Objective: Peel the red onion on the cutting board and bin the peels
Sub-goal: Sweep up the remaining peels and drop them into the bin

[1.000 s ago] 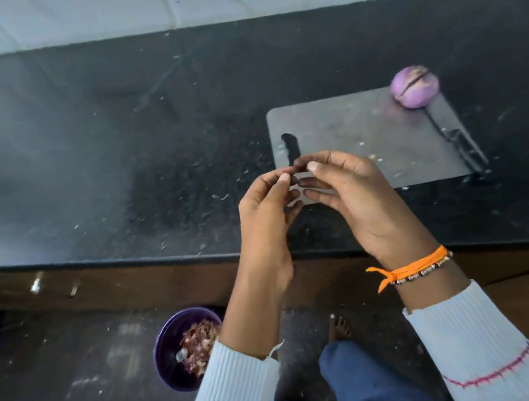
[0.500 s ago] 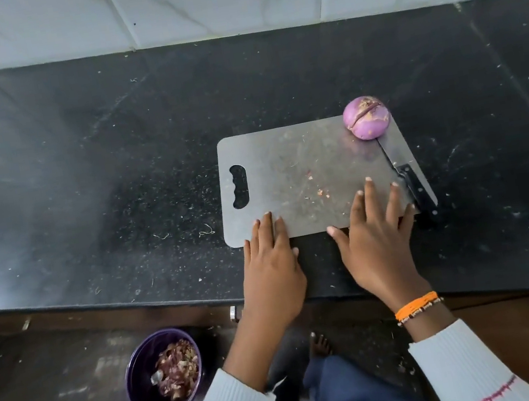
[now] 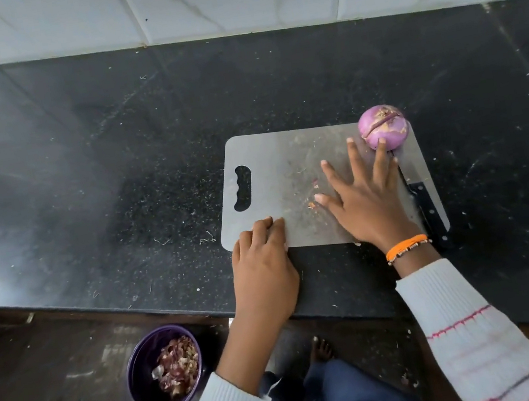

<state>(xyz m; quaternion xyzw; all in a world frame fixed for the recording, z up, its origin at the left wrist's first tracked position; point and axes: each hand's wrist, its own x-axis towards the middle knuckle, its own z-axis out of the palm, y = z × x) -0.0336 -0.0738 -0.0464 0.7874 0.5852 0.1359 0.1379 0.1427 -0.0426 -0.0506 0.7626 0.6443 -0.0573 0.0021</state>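
So my right hand (image 3: 365, 198) is spread flat with straight fingers over the grey rectangular cutting board (image 3: 286, 169), one fingertip touching the round purple-red onion (image 3: 383, 127) at the board's far right corner. The onion's got a slit across the top. My left hand (image 3: 262, 263) has its fingers curled down on the board's near edge, holding nothing as far as I can tell. A black-handled knife (image 3: 427, 205) lies along the board's right side. Down on the floor there's a purple round bin (image 3: 163, 369) with peels in it.
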